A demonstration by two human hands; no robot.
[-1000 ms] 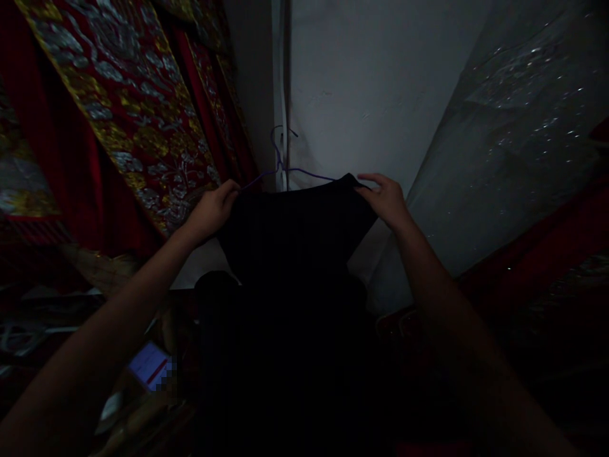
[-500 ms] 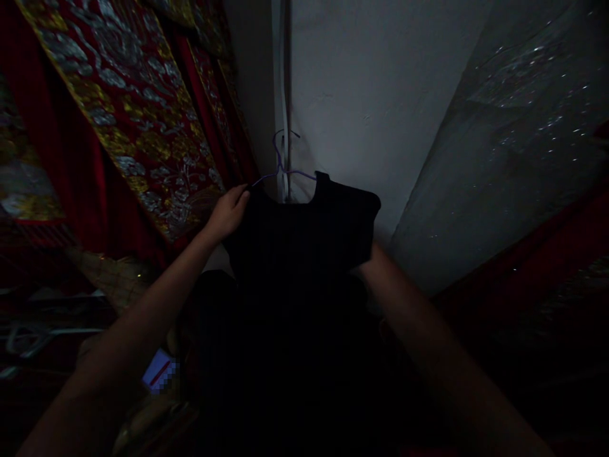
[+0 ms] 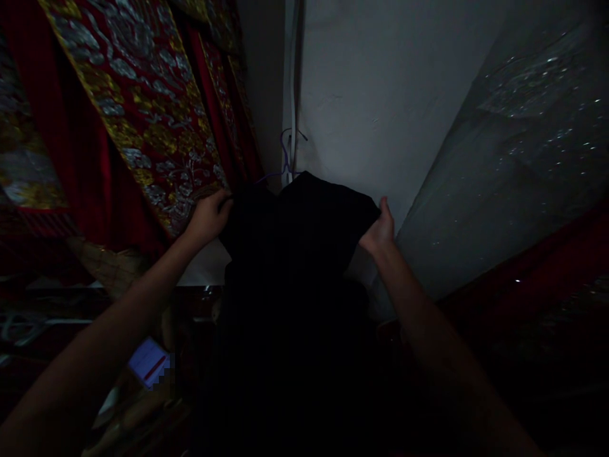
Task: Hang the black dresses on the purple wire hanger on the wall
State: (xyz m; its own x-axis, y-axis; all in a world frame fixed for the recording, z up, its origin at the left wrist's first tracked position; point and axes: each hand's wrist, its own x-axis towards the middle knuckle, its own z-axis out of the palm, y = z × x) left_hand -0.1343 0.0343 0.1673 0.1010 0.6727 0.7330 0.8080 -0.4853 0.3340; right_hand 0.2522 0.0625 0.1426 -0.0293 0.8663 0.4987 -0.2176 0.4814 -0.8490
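A black short-sleeved garment point(image 3: 295, 254) hangs before me on a thin purple hanger point(image 3: 285, 155), whose hook reaches up beside a pale vertical strip on the wall. At the garment's left sleeve, my left hand point(image 3: 209, 217) is closed on the cloth by the shoulder edge. On the other side, my right hand point(image 3: 380, 228) grips the right sleeve's edge, thumb up and outside, with the other fingers partly hidden by the fabric. The garment's lower part melts into the dark, so its length cannot be made out.
Red cloth embroidered in gold and silver point(image 3: 143, 108) hangs at the left. A grey wall point(image 3: 375, 89) stands behind, with a glittering translucent sheet point(image 3: 514, 127) at the right. Low on the left lies a white card with a red mark point(image 3: 150, 362).
My right hand has come out from inside the right sleeve to its outer edge, and that shoulder now covers more of the hanger. My left hand has slid outward along the left sleeve.
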